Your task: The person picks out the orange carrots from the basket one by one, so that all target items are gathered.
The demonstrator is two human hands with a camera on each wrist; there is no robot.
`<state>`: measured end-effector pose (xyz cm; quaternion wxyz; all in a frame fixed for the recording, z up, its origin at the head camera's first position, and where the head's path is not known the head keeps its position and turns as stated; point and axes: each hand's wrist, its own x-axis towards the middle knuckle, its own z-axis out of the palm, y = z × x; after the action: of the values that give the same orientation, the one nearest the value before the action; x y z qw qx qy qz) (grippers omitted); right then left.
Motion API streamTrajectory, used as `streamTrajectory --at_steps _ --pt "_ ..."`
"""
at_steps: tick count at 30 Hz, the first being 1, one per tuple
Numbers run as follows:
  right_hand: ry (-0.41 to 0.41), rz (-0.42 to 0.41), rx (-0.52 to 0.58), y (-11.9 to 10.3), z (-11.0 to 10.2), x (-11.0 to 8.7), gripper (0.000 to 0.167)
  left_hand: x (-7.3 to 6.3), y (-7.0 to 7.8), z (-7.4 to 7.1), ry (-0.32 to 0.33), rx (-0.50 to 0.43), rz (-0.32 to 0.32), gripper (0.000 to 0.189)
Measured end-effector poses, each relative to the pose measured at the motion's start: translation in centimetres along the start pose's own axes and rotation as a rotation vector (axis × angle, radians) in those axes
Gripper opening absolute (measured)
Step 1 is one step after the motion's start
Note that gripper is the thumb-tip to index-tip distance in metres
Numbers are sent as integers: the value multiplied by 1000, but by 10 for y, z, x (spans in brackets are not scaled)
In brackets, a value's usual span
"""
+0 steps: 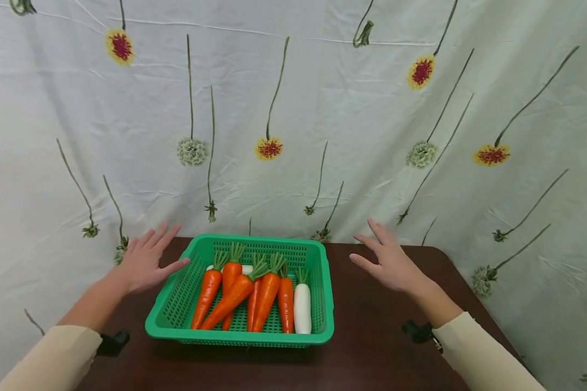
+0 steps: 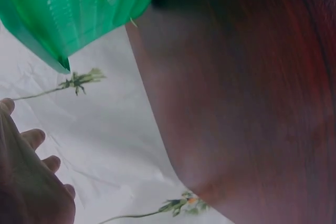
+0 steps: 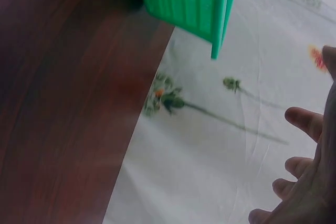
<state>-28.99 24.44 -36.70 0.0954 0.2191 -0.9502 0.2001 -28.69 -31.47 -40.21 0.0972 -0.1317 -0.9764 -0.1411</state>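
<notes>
Pale sleeves (image 1: 54, 358) are seen nearest the head camera, with a left hand (image 1: 147, 262) and a right hand (image 1: 391, 262) reached out beyond them. Both hands are held spread, fingers apart and nearly straight, and nothing is gripped by either. Between them a green basket (image 1: 239, 338) is set on the dark worktop (image 1: 372, 342), to the right of the left hand and to the left of the right hand. Its long axis is laid from one hand toward the other, so that a short end is turned to each. The left hand can be judged the nearer, being seen right beside its end, though whether contact is made cannot be told; a strip of worktop is left between basket and right hand. Inside, orange carrots (image 1: 266, 301) and a white radish (image 1: 302, 308) are laid mostly across that axis, leafy ends away from the body, one carrot slanted toward the right hand.
</notes>
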Motion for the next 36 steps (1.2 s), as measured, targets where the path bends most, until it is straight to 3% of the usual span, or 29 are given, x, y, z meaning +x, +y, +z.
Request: streamTrajectory --at_steps 7,13,21,28,36 --pt "-18 -49 67 -21 11 1 60 -6 7 3 1 -121 70 88" --pt "-47 -64 124 -34 22 2 58 -12 13 7 -11 -252 73 89" --pt "-104 -73 206 -51 29 7 58 -19 23 7 -59 -389 -26 94" --pt "-160 -86 250 -67 33 12 58 -22 22 10 -89 -546 -113 87" --pt "-216 -46 351 -81 39 20 61 -25 15 10 -117 -601 -201 83"
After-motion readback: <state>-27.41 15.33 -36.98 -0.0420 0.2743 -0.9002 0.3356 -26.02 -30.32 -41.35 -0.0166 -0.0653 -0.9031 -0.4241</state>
